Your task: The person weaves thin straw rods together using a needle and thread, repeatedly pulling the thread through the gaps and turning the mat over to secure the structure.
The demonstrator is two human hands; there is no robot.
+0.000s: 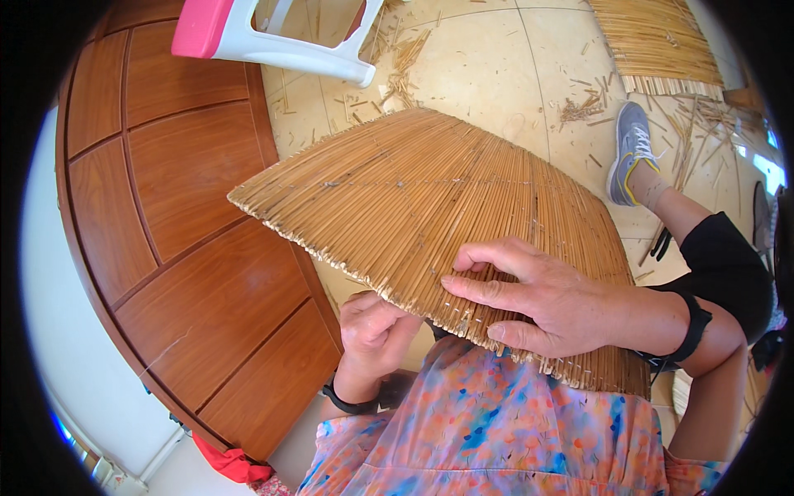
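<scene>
A fan-shaped mat of thin tan reed stalks (413, 190), stitched in rows, lies across my lap with its ragged edge toward me. My right hand (538, 298) rests flat on top of the mat near that edge, fingers spread and pressing the stalks. My left hand (376, 326) is below the mat's edge, fingers curled up against its underside; what it pinches is hidden. Both wrists wear black bands. My lap is covered by a flowered pink and orange cloth (513, 422).
A brown panelled wooden door (182, 248) stands at my left. A white and pink plastic stool (273, 33) stands on the tiled floor, which is strewn with reed scraps. A second reed mat (662, 41) lies at the far right, beyond my leg and grey shoe (630, 149).
</scene>
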